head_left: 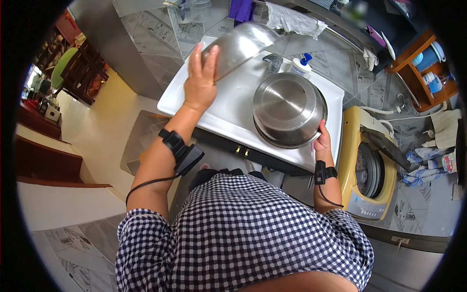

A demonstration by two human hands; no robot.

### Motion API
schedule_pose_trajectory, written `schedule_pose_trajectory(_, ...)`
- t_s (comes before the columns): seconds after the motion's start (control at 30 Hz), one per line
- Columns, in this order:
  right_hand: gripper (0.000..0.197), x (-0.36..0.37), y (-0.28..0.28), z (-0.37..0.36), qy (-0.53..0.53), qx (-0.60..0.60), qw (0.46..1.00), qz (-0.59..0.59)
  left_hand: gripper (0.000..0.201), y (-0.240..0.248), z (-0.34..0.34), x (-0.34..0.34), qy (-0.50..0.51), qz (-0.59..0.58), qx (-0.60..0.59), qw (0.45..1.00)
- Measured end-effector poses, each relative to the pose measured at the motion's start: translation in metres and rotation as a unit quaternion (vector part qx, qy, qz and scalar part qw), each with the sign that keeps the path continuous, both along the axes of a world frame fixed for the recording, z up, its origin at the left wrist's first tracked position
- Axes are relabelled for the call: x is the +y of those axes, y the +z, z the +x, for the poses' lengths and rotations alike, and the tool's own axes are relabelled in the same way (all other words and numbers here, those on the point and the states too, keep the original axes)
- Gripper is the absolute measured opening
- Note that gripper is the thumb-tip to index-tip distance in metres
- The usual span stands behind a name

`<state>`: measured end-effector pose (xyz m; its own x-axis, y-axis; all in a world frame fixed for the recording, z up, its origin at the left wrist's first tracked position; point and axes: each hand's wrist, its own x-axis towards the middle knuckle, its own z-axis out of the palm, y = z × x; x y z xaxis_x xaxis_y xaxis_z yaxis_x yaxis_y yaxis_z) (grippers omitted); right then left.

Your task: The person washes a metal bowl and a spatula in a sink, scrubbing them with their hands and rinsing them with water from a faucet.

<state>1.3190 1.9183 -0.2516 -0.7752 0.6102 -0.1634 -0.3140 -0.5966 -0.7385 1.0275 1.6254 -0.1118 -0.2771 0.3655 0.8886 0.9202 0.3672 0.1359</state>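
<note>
My left hand [199, 85] grips the edge of a shiny metal bowl [243, 46], which is tilted up over the far left part of a white sink [168, 100]. My thumb and fingers press against the bowl's near side. At the sink's right side, my right hand [322, 138] is closed on the rim of a stainless steel basin [284, 104]. That basin is bottom up, its round base facing me. Part of my right fingers is hidden behind the basin's rim. The two vessels are apart from each other.
A faucet [274, 63] and a white bottle with a blue pump [301, 65] stand at the sink's back edge. To the right is a yellow washing machine [362, 168], its lid raised. Cloths hang on a rail behind the sink. An orange shelf [413, 73] is at the far right.
</note>
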Motion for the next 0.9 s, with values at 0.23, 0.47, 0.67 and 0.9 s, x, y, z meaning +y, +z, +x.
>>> schedule_pose_trajectory(0.23, 0.04, 0.01, 0.031, 0.028, -0.025, -0.025, 0.996, 0.08, 0.067, -0.023, -0.007, -0.008, -0.008, 0.038, -0.136, 0.99)
schedule_pose_trajectory(0.47, 0.034, -0.043, 0.142, -0.011, 0.036, -0.139, 0.889, 0.434, 0.073, -0.055, -0.037, -0.078, -0.079, 0.218, -0.54, 0.809)
schedule_pose_trajectory(0.67, 0.025, -0.123, 0.23, -0.099, 0.153, -0.137, 0.611, 0.765, 0.061, -0.062, -0.032, -0.132, -0.146, 0.201, -0.845, 0.474)
schedule_pose_trajectory(0.9, 0.011, -0.244, 0.238, -0.23, 0.272, 0.029, 0.27, 0.923, 0.079, -0.063, -0.046, -0.214, -0.123, 0.241, -0.854, 0.445)
